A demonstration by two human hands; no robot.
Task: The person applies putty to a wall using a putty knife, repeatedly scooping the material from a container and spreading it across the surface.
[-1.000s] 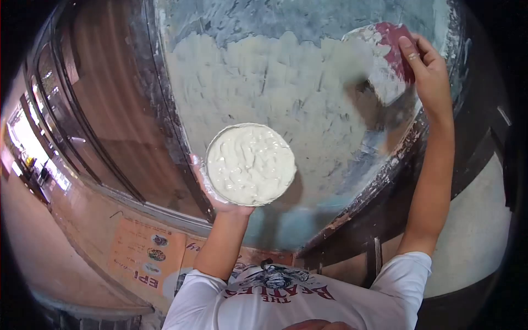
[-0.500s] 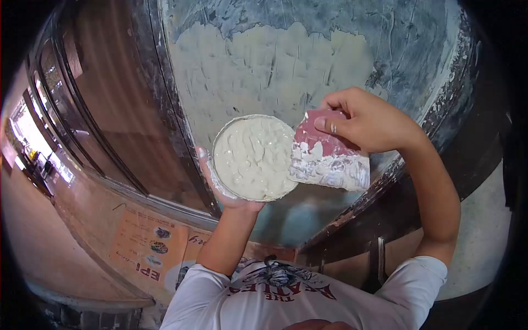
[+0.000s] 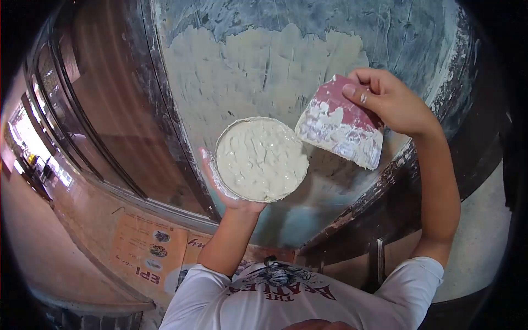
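A round tub of off-white putty rests on my left hand, whose fingers wrap its left and lower side and carry white smears. To the right, my right hand pinches a dark pink putty spreader by its upper part, thumb on the near face. Putty coats the spreader's lower half, and its edge hangs just above and right of the tub's rim. Behind both stands a blue-grey surface with a broad patch of pale putty spread over it.
A dark frame with flaking white paint borders the surface on the right. Brown panels and curved dark bars stand at the left. An orange printed sheet lies on the floor at lower left.
My right hand has lifted the spreader up and to the right, away from the tub's rim, and tilted it. The tub has shifted slightly right.
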